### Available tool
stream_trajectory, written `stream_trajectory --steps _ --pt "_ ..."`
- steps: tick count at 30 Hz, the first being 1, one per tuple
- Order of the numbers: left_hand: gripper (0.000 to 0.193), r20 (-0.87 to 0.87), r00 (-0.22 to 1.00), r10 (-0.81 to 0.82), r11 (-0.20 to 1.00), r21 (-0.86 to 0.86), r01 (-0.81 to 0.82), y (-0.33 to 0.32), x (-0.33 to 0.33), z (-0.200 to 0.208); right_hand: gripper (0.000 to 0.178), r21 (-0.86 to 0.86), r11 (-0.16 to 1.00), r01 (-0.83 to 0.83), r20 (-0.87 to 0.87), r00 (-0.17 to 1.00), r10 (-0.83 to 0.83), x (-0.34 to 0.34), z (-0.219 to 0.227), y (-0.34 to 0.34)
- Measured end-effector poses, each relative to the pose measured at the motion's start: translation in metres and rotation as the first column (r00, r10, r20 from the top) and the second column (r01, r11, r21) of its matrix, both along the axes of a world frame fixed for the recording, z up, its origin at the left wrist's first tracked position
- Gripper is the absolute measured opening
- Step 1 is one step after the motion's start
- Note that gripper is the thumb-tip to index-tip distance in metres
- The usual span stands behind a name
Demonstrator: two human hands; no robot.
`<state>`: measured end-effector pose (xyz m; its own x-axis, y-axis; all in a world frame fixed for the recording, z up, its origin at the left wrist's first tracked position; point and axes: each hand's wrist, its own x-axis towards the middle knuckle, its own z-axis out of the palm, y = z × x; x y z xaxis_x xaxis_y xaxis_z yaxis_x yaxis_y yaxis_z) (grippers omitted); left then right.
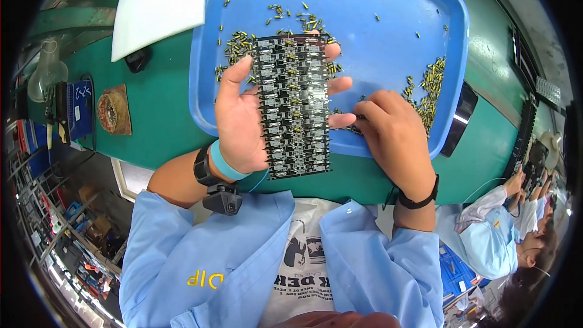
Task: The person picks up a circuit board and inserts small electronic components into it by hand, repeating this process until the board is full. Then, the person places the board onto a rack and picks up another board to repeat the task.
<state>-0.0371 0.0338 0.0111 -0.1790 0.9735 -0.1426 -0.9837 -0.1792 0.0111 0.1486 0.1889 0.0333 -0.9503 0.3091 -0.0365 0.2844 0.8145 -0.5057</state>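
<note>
My left hand (pixel 238 112) holds a panel of circuit boards (pixel 294 106) from beneath, thumb along its left edge and fingertips showing past its right edge. Rows of dark and silvery parts cover the panel, with several small yellow-and-black parts standing along its middle. Over the near edge of the blue tray (pixel 364 144), to the right of the panel, is my right hand (pixel 395 136). Its thumb and fingers are pinched together; what is between them is too small to make out. Small yellow-and-black capacitors (pixel 430 94) with wire leads lie heaped in the tray's right side; others lie behind the panel.
A white foam sheet (pixel 161 9) lies left of the tray on the green table (pixel 164 94). Further left are a round tin (pixel 113 110), a glass bottle (pixel 48 73) and a blue box (pixel 80 106). A black strip (pixel 460 120) borders the tray's right. Co-workers (pixel 492 240) sit at right.
</note>
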Motion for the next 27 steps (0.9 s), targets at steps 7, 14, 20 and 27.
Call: stream_trajectory --steps 7,14,20,27 --pt "0.074 -0.034 0.999 -0.014 0.996 -0.083 0.011 -0.001 0.004 -0.002 0.019 0.045 0.999 -0.017 0.005 1.0 0.017 -0.002 -0.006 -0.003" --pt "0.074 -0.042 0.999 -0.012 0.996 -0.087 0.008 0.0 0.005 -0.003 0.022 -0.012 0.996 -0.089 -0.018 0.996 0.089 -0.003 -0.011 -0.003" --pt "0.073 -0.083 0.996 -0.015 0.994 -0.112 0.005 -0.001 0.006 -0.003 0.019 -0.07 0.998 -0.01 -0.083 0.997 0.005 -0.005 -0.007 -0.008" --pt "0.071 -0.099 0.995 -0.016 0.993 -0.12 0.004 -0.002 0.004 -0.004 0.02 -0.409 0.907 0.102 -0.16 0.97 -0.181 -0.009 0.006 -0.006"
